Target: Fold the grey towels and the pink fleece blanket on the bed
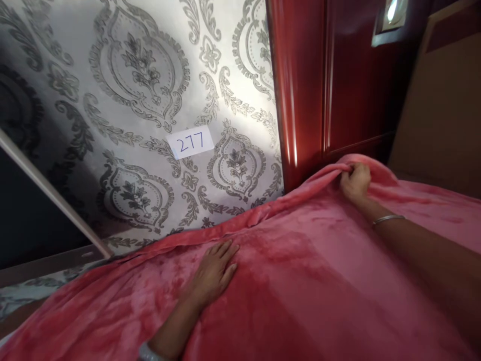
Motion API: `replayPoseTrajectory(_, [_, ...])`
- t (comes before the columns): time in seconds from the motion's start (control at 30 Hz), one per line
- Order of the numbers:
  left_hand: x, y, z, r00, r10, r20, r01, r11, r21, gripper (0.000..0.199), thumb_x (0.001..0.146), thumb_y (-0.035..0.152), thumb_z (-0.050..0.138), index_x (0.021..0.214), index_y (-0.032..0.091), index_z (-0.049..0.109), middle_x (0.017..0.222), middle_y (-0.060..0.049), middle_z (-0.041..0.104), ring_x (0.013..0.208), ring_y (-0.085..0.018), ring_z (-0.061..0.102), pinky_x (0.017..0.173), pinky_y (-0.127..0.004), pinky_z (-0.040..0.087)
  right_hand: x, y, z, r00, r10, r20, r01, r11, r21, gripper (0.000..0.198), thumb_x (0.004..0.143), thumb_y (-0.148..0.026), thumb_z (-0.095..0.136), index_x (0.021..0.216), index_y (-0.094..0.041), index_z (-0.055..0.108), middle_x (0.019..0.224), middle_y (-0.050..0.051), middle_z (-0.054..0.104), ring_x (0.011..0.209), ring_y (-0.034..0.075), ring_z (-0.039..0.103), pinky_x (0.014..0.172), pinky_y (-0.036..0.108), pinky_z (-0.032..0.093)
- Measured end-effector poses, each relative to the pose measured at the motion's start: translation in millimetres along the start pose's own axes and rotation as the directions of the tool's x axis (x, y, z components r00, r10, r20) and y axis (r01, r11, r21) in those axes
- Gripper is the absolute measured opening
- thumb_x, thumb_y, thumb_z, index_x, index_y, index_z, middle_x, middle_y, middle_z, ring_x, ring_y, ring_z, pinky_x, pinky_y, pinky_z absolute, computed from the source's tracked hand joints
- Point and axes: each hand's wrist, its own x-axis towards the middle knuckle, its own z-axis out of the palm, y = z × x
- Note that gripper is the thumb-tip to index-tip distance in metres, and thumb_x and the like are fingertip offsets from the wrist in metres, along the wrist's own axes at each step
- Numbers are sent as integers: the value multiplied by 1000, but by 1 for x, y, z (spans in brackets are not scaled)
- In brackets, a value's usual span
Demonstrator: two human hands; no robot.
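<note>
Two bare hands are seen on a pink plush blanket [300,281] that is spread over a bed and fills the lower part of the head view. The left hand [212,273] is laid flat on the blanket, palm down, with its fingers [225,250] stretched out and slightly apart; nothing is gripped by it. A pale bangle [148,353] is worn on that wrist. Just beyond the fingertips of this hand, the blanket's edge is seen running along the foot of a wall covered in grey damask wallpaper [143,100].

The right hand [355,181] is closed on a bunched fold at the far edge of the blanket, the cloth being pinched between thumb and curled fingers. A thin silver bangle [388,218] is worn on its wrist. Directly beyond this hand, a glossy red-brown wooden panel [319,85] is seen standing upright, and a tan board [443,110] is seen off to its right.

Above the left hand, a white label [191,142] marked "277" in blue is stuck to the wallpaper. Further to the left of that hand, a pale slanting bar [52,195] is seen crossing a dark area.
</note>
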Motion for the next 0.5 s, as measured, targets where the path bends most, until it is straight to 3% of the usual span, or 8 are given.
replayPoseTrajectory(0.1, [0,4,-1,998,-59,7,59,998,15,53,102,44,39,151,27,48,159,-7,45,148,-26,39,122,-51,31,19,11,1,991,-75,111,72,997,31,51,92,-35,33,137,-18,51,132,19,59,125,36,51,102,52,46])
replayPoseTrajectory(0.23, [1,4,3,974,-224,-32,225,973,57,55,101,47,40,150,25,50,156,-10,49,145,-30,43,119,-53,33,13,38,12,894,-133,428,147,989,1,66,84,-32,42,147,-16,47,125,16,64,117,35,61,99,48,49])
replayPoseTrajectory(0.27, [2,4,3,966,-257,-41,259,963,70,55,101,47,40,150,24,50,155,-11,50,144,-30,45,119,-53,33,9,43,12,883,-126,451,149,989,-15,67,84,-31,40,149,-15,46,126,17,64,118,36,61,99,48,48])
replayPoseTrajectory(0.4, [3,6,3,938,-341,-59,346,932,107,54,100,45,41,147,20,53,150,-13,56,139,-31,49,118,-51,33,-12,36,1,940,-114,322,148,985,-85,61,93,-36,28,145,-15,52,125,20,65,117,41,59,98,53,46])
replayPoseTrajectory(0.47, [3,7,2,929,-363,-76,369,924,98,52,100,43,42,145,20,55,148,-12,58,137,-31,50,117,-51,34,-24,17,-3,903,-252,347,288,956,-56,57,96,-39,26,139,-19,59,124,17,66,114,39,61,95,52,48])
replayPoseTrajectory(0.5, [3,7,1,925,-368,-93,376,923,87,51,99,43,43,143,20,56,147,-12,59,136,-32,51,116,-52,35,-31,6,-2,853,-346,391,383,924,-16,54,97,-40,29,136,-22,62,124,14,67,113,38,61,95,51,49])
